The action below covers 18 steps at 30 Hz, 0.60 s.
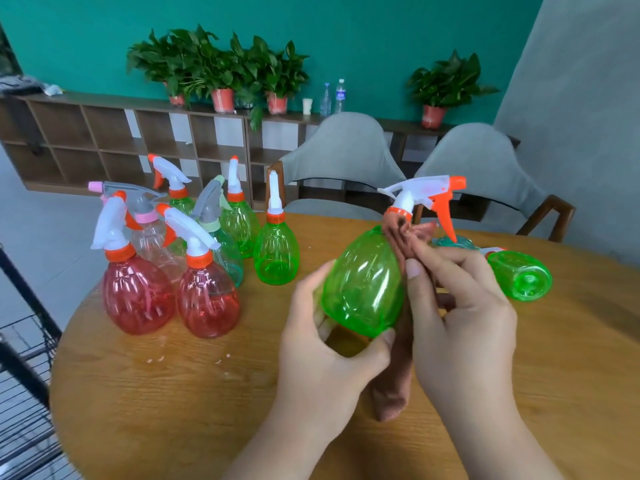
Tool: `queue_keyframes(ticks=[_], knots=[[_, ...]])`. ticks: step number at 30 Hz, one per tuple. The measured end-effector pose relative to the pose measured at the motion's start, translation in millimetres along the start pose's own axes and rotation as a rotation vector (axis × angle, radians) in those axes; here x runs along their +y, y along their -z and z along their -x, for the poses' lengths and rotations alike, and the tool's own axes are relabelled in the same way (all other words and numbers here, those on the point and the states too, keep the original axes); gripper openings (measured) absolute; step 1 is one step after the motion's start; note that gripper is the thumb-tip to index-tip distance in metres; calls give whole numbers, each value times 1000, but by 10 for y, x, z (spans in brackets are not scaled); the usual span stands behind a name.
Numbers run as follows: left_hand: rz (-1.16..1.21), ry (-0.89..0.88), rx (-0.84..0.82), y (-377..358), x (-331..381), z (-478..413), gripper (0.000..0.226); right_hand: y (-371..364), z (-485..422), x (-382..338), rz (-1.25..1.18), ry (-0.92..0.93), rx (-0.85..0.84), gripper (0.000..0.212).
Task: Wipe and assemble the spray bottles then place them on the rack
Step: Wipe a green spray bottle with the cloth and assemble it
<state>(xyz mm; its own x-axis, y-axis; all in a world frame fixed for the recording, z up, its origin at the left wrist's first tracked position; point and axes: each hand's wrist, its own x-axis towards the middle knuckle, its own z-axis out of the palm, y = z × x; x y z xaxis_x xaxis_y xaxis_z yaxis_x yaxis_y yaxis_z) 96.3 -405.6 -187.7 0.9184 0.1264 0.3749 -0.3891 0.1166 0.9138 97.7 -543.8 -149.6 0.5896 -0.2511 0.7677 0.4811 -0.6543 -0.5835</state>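
Green bottle (363, 285) gripped by my left hand (322, 362), brown cloth (398, 237) pinched by my right hand (460, 323), water bottle (340, 96) label too blurred.

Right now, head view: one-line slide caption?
Left hand holds a green spray bottle while right hand pinches a brown cloth against its neck.

Upright bottles (207, 299) crowd the worktop's (173, 393) left side, one tipped-over bottle (519, 275) lies on the right, chairs (346, 150) sit behind, rack's (24, 341) just off the left edge.
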Motion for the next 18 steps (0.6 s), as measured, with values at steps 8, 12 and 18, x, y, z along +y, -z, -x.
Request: queue_keyframes(ticks=[8, 12, 18], knots=[[220, 60, 81, 17, 101, -46, 76, -54, 200, -145, 29, 96, -123, 38], [171, 61, 41, 32, 91, -14, 79, -3, 118, -48, -35, 73, -111, 32], [58, -8, 16, -20, 75, 34, 86, 49, 35, -29, -60, 8, -54, 33]])
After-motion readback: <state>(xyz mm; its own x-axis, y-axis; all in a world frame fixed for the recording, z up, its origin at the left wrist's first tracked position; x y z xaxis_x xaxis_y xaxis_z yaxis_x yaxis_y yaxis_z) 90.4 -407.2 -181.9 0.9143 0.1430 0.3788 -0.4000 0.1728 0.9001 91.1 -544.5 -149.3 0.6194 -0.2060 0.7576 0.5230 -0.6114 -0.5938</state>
